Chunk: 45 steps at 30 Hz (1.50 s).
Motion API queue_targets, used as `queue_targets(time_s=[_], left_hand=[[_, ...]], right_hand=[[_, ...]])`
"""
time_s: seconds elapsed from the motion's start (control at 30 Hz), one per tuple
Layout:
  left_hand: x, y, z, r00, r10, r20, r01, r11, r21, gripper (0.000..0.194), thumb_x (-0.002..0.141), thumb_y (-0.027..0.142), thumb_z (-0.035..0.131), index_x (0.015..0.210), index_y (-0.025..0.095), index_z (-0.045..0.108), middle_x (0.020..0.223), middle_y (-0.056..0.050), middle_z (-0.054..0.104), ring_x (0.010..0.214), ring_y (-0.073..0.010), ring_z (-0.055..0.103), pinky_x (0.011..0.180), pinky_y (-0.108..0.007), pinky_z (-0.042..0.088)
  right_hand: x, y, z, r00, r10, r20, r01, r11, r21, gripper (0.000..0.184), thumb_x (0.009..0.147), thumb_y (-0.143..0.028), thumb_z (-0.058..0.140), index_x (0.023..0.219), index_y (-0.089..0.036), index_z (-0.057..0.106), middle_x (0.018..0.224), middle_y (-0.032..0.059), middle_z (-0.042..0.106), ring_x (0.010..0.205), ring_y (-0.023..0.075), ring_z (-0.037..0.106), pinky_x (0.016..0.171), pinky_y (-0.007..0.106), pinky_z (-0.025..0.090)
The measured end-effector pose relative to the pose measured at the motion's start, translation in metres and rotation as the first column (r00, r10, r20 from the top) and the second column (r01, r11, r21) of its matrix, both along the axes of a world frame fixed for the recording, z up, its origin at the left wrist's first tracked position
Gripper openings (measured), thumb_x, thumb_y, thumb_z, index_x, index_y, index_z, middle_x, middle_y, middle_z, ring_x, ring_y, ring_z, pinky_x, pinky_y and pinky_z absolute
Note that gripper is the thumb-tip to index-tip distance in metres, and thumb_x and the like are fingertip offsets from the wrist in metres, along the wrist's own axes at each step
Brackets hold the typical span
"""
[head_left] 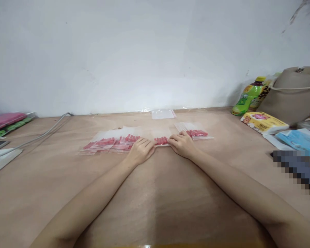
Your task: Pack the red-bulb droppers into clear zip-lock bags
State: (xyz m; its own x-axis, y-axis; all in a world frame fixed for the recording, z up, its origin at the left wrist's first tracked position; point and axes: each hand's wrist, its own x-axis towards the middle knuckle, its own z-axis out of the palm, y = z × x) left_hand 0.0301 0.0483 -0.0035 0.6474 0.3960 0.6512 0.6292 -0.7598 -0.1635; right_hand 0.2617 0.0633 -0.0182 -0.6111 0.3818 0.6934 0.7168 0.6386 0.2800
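A small clear zip bag [162, 132] lies flat in the middle, with a row of short red pieces [161, 140] inside it. My left hand [142, 151] is closed at the bag's left end, fingers pressed together along its near edge. At the right end my right hand [183, 144] pinches the same edge. Several similar filled bags [111, 141] overlap to the left, just beside my left hand. Another filled bag [197, 132] lies beyond my right hand, partly hidden by it. What exactly the red pieces are cannot be made out.
A flat clear bag [163, 114] lies by the wall. On the right stand a green bottle [248, 96] and a beige handbag [286, 93], with a yellow tissue pack [265, 123] and blue packet [299, 140]. A grey cable [48, 131] and pink package [7, 120] are left.
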Motion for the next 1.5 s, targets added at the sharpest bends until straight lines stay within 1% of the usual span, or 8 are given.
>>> queue_targets(time_s=[0.2,0.4,0.73,0.9,1.07,1.2,1.37,1.5], left_hand=[[0.028,-0.003,-0.004,0.995,0.037,0.094,-0.02,0.984,-0.176,0.009,0.083,0.022,0.05,0.088,0.017,0.054,0.085,-0.006,0.059,0.081,-0.0198,0.057,0.072,-0.032,0.047],[0.08,0.009,-0.011,0.998,-0.011,0.055,0.028,0.947,-0.321,0.03,0.08,0.025,0.054,0.109,0.016,0.051,0.113,-0.01,0.055,0.103,-0.0224,0.052,0.091,-0.036,0.042],[0.139,0.039,-0.014,0.992,-0.027,-0.121,-0.04,0.854,-0.518,0.057,0.086,0.046,0.04,0.133,0.015,0.033,0.14,-0.012,0.035,0.129,-0.0277,0.03,0.104,-0.048,0.024],[0.116,0.037,-0.008,0.988,-0.017,-0.156,-0.067,0.853,-0.517,0.047,0.086,0.038,0.042,0.129,0.018,0.037,0.137,-0.01,0.039,0.127,-0.0255,0.034,0.104,-0.051,0.022],[0.053,0.017,-0.001,0.99,0.031,-0.135,-0.094,0.866,-0.491,0.042,0.089,0.037,0.041,0.125,0.015,0.04,0.131,-0.012,0.045,0.121,-0.025,0.041,0.101,-0.045,0.032],[0.013,-0.003,-0.003,0.996,0.079,-0.03,-0.084,0.891,-0.447,0.038,0.087,0.032,0.047,0.121,0.016,0.043,0.128,-0.013,0.047,0.118,-0.0258,0.044,0.096,-0.042,0.04],[0.008,-0.012,-0.005,0.991,0.076,0.108,-0.024,0.907,-0.42,0.031,0.083,0.023,0.052,0.113,0.018,0.047,0.116,-0.01,0.055,0.104,-0.0228,0.055,0.085,-0.037,0.048],[0.012,-0.01,-0.002,0.993,0.033,0.116,0.021,0.899,-0.438,0.021,0.084,0.019,0.049,0.105,0.018,0.051,0.101,-0.007,0.06,0.091,-0.0201,0.059,0.078,-0.034,0.05]], right_hand=[[0.024,0.013,0.015,0.974,0.011,-0.227,0.015,0.993,0.113,0.018,0.079,-0.007,0.043,0.073,-0.019,0.055,0.08,0.0032,0.064,0.073,0.013,0.054,0.087,0.033,0.034],[0.097,0.013,0.008,0.847,-0.2,-0.492,0.161,0.98,-0.121,0.013,0.076,-0.013,0.046,0.072,-0.021,0.055,0.083,0.0071,0.061,0.08,0.0199,0.056,0.077,0.036,0.043],[0.132,0.007,-0.018,0.898,-0.296,-0.325,0.118,0.875,-0.47,0.03,0.071,-0.011,0.043,0.098,-0.018,0.052,0.095,0.0077,0.061,0.086,0.0208,0.059,0.075,0.034,0.047],[0.132,0.006,-0.018,0.903,-0.299,-0.309,0.146,0.89,-0.433,0.025,0.071,-0.012,0.043,0.092,-0.016,0.055,0.094,0.0097,0.061,0.084,0.0207,0.058,0.075,0.033,0.045],[0.117,-0.01,-0.004,0.922,-0.331,-0.201,0.254,0.909,-0.331,0.037,0.069,-0.031,0.056,0.103,-0.018,0.055,0.11,0.0126,0.056,0.101,0.0284,0.051,0.085,0.044,0.034],[0.073,-0.025,0.011,0.984,-0.141,-0.106,0.113,0.965,-0.237,0.04,0.069,-0.046,0.059,0.1,-0.02,0.058,0.101,0.0092,0.059,0.095,0.0249,0.05,0.088,0.044,0.025],[0.019,-0.021,0.015,0.999,0.027,0.018,-0.025,0.99,-0.139,0.015,0.077,-0.027,0.054,0.088,-0.02,0.063,0.079,0.0033,0.062,0.079,0.0171,0.049,0.084,0.039,0.025],[0.006,-0.012,0.014,0.996,0.053,0.077,-0.05,0.998,-0.035,0.015,0.081,-0.02,0.05,0.073,-0.021,0.063,0.065,0.0005,0.061,0.07,0.0139,0.047,0.087,0.039,0.022]])
